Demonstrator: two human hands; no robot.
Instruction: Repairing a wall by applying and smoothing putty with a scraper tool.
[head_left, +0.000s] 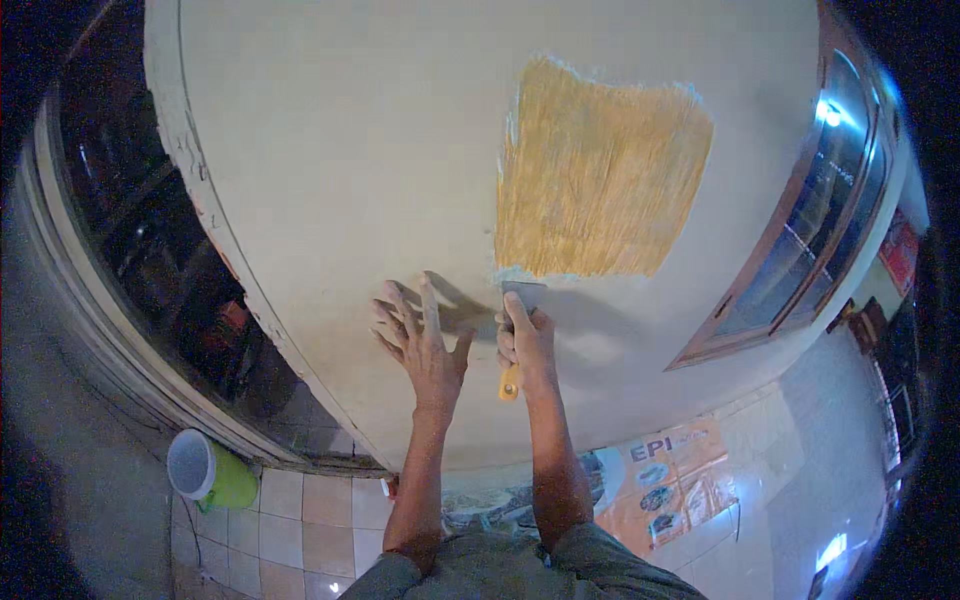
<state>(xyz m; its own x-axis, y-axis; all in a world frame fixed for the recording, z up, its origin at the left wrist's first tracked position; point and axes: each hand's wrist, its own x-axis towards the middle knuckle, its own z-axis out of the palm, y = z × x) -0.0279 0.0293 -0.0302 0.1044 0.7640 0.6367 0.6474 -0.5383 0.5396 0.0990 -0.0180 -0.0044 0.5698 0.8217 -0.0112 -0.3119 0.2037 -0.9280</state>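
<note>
Yellow patch (605,170), on wall (330,150) | scraper (528,292), one, at patch's lower-left corner | our right hand (528,335): clamped on scraper, thumb forward, likely for control | our left hand (425,345): fingers apart, likely for balance; wall contact unclear

Seemingly a home, from the wood-framed window (808,235), pale painted wall (340,150) and two-tone tiled floor (328,505).
</note>
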